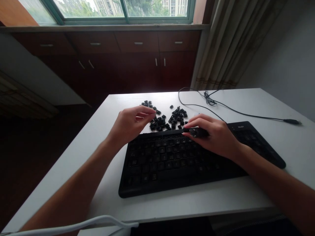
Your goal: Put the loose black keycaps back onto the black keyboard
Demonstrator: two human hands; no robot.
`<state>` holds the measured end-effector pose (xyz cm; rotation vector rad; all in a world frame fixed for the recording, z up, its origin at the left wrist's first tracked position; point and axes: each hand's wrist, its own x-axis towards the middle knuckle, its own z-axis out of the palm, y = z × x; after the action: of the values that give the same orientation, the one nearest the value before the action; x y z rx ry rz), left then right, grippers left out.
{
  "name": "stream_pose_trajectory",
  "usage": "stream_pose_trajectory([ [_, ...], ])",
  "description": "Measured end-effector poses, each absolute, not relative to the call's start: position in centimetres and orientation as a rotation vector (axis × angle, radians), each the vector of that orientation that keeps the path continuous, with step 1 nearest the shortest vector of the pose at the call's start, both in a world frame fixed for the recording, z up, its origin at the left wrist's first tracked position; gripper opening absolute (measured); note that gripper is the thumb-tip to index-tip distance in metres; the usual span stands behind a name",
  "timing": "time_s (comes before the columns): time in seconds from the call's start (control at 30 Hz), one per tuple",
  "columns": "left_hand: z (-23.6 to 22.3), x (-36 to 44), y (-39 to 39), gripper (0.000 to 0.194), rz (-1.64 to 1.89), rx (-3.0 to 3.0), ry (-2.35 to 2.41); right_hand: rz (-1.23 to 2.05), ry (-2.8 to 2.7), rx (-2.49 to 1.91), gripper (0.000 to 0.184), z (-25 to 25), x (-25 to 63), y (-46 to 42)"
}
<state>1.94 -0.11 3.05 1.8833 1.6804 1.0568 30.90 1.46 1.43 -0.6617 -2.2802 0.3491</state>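
A black keyboard lies on the white table, with its keycaps off. A pile of loose black keycaps sits just behind it. My left hand hovers over the keyboard's far left corner, beside the pile, fingers pinched together; what they hold is too small to make out. My right hand rests over the keyboard's upper middle, fingers curled around a small black object, perhaps a keycap or a puller.
The keyboard's black cable runs across the back right of the table to a USB plug. A white cable curves past the near edge. Dark wooden cabinets, a window and a curtain stand behind the table.
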Motion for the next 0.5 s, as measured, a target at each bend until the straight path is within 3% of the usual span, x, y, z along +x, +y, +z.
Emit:
stream_pose_trajectory([
  [0.37,2.4,-1.0,1.2,0.026,0.576,1.972,2.018,0.346,-2.395,-0.684,0.025,1.5,31.2,1.7],
  [0.5,2.3,-1.4,1.3,0.030,0.555,1.965,2.049,0.388,-2.424,-0.675,0.035,1.7,31.2,1.9],
])
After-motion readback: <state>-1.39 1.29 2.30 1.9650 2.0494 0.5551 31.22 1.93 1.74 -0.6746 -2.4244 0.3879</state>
